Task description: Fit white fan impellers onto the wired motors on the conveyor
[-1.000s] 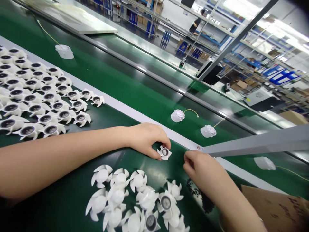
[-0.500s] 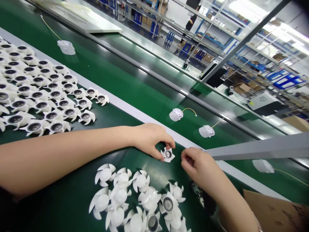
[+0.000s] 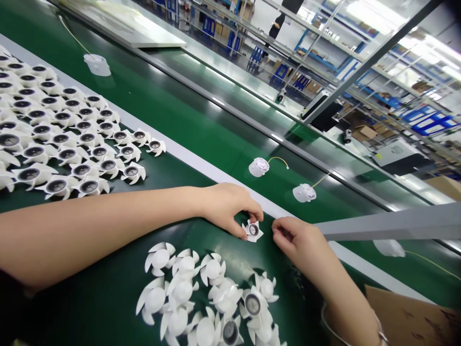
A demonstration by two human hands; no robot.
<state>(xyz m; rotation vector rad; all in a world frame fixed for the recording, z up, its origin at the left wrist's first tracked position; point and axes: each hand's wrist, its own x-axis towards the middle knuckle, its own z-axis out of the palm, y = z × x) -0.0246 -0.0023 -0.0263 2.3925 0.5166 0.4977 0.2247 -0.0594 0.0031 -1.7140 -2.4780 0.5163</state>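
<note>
My left hand (image 3: 232,209) pinches a small white fan impeller (image 3: 253,230) between thumb and fingers, its dark round hub opening facing up. Just right of it is my right hand (image 3: 297,235), thumb and fingertips pressed together; whatever they hold, if anything, is too small to make out. A loose heap of white fan impellers (image 3: 182,290) lies in front of my hands on the green surface, most with the smooth cap up and a few showing the dark hub. To the left, many more impellers (image 3: 88,139) stand close together in rows, hub openings up.
Beyond a pale rail (image 3: 194,163) runs a green conveyor belt (image 3: 216,139) with several white round housings (image 3: 259,166) trailing yellow wires. A grey metal bar (image 3: 392,223) crosses at right, above a cardboard box (image 3: 406,315). A person (image 3: 275,29) stands far back near shelving.
The white housings have shifted slightly left along the belt. Both hands stay almost in place, the left one still holding the impeller. The camera view has moved slightly.
</note>
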